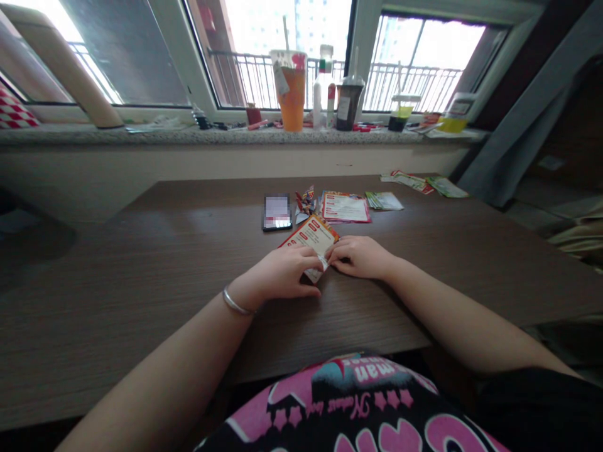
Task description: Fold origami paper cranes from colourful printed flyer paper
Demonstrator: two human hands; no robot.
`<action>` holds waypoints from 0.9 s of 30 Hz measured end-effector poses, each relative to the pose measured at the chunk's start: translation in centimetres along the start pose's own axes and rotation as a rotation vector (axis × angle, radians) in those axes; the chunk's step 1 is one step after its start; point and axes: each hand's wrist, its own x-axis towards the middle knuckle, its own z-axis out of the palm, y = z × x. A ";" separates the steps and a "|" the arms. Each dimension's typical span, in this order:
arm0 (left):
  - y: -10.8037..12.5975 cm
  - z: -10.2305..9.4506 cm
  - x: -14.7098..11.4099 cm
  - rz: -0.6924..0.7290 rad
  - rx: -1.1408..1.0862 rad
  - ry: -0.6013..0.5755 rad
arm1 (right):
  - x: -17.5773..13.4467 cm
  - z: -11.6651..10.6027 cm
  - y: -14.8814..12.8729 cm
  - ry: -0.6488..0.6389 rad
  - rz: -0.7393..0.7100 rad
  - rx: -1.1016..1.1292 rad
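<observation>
On the table, a printed leaflet [313, 233] with red labels and an orange edge lies at a slant under my hands. My left hand [288, 271], with a silver bangle at the wrist, rests across its lower left part, fingers stretched and thumb apart. At the right edge of the leaflet, my right hand [358, 256] has its fingers closed in a pinch on the border. Something pale and shiny, too small to name, shows between the hands. Just behind lie a crumpled colourful wrapper [306, 202] and a stack of similar leaflets [346, 207].
A phone [277, 212] lies left of the wrapper. Green-and-white packets [384, 201] sit right of the stack, with more packets [409, 182] at the table's back right. On the windowsill stand a large orange drink cup [292, 94], a dark cup [347, 107] and bottles.
</observation>
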 end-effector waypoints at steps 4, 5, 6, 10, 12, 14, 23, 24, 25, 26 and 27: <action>0.3 -0.2 0.0 -0.012 0.045 0.021 | 0.0 0.3 0.0 0.017 0.015 -0.004; 0.4 -0.2 0.0 -0.009 0.052 0.025 | 0.0 0.3 0.0 0.021 0.021 -0.002; 0.5 -0.2 0.0 -0.007 0.060 0.027 | -0.1 0.3 0.0 0.025 0.025 0.001; 0.6 0.0 0.1 -0.027 0.093 0.022 | -0.1 0.3 0.1 0.023 0.000 0.028; 0.6 0.2 0.1 -0.044 0.104 0.019 | 0.0 0.3 0.1 0.015 -0.035 0.052; 0.5 0.4 0.2 -0.064 0.100 0.019 | 0.0 0.3 0.2 0.005 -0.076 0.081; -0.2 0.7 0.6 -0.345 -0.125 0.037 | -0.1 0.0 0.7 -0.030 -0.083 0.138; -0.3 0.6 0.7 -0.385 -0.164 0.051 | -0.1 0.0 0.6 -0.027 -0.045 0.145; -0.3 0.5 0.7 -0.423 -0.196 0.063 | -0.1 0.0 0.6 -0.022 0.002 0.161; -0.4 0.5 0.8 -0.456 -0.217 0.070 | -0.2 0.0 0.6 -0.016 0.049 0.188; -0.4 0.5 0.8 -0.483 -0.229 0.073 | -0.2 0.0 0.6 -0.010 0.089 0.223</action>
